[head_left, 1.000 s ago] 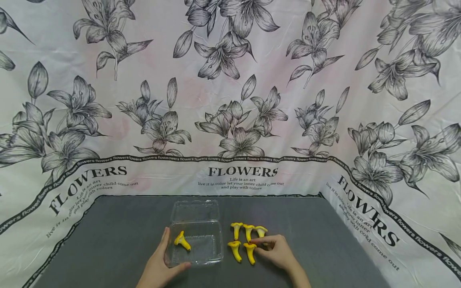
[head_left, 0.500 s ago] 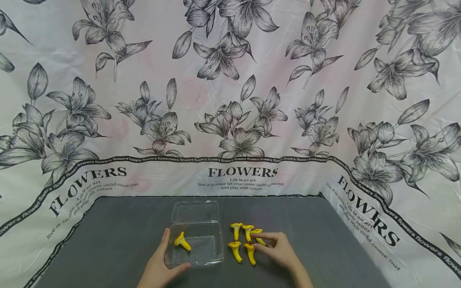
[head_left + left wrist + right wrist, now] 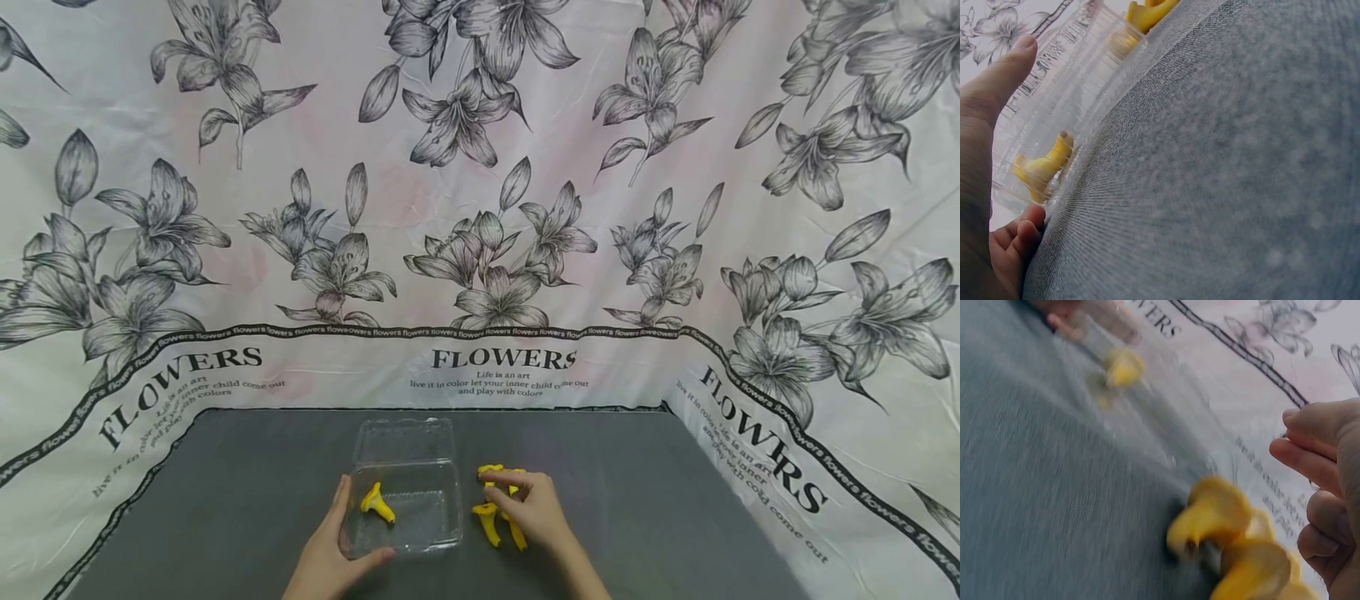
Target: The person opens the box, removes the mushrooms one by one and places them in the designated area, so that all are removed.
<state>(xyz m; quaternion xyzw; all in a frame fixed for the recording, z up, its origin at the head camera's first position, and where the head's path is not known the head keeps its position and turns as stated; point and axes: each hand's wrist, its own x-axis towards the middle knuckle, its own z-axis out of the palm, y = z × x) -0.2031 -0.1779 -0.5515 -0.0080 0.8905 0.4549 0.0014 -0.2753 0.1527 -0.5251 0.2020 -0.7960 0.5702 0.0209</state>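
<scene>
My left hand (image 3: 330,537) holds the near left corner of a clear plastic clamshell box (image 3: 450,546), thumb along its front and fingers along its side. One yellow trumpet-shaped mushroom (image 3: 378,502) lies inside the box, whose lid (image 3: 405,440) is folded back. To the right of the box, several similar mushrooms (image 3: 487,527) lie grouped on the table. Over that group is my right hand (image 3: 536,508), thumb and forefinger extended, partly covering the mushrooms. In the right wrist view the mushrooms (image 3: 1213,515) lie below these fingers, and nothing shows held between them.
A dark grey cloth (image 3: 247,500) covers the table. White fabric (image 3: 502,250) printed with grey lilies and lettering hangs around its back and sides.
My right hand has moved left from the right-hand mushrooms to above the left ones, now hiding more of the group. My left hand stays on the box.
</scene>
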